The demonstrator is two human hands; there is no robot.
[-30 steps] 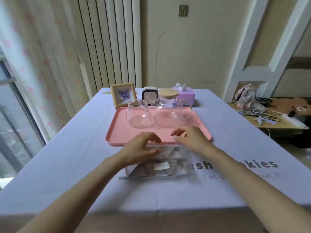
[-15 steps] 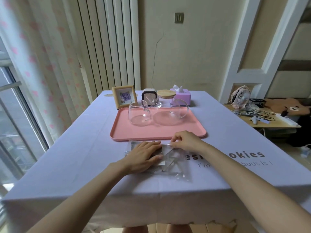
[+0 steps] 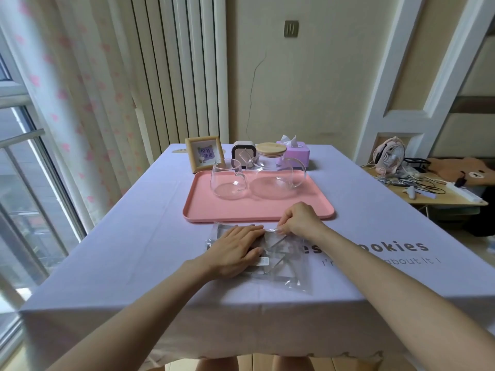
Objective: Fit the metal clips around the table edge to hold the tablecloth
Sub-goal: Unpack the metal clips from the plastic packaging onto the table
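A clear plastic bag (image 3: 278, 259) holding the metal clips (image 3: 281, 246) lies flat on the lavender tablecloth (image 3: 128, 250), just in front of the pink tray (image 3: 203, 210); the left hand (image 3: 235, 250) rests on it palm down, fingers spread and released. The right hand (image 3: 300, 220) pinches the bag's top edge between its fingertips; a glass cup (image 3: 227, 178) and a glass teapot (image 3: 276, 178) stand on the tray.

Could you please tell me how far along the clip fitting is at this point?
Done: the tablecloth is spread over the table. In hand: the left hand presses the clear bag of clips flat while the right hand pinches its top edge, apparently opening it. Left: no clip shows on any visible table edge, so all fitting remains.
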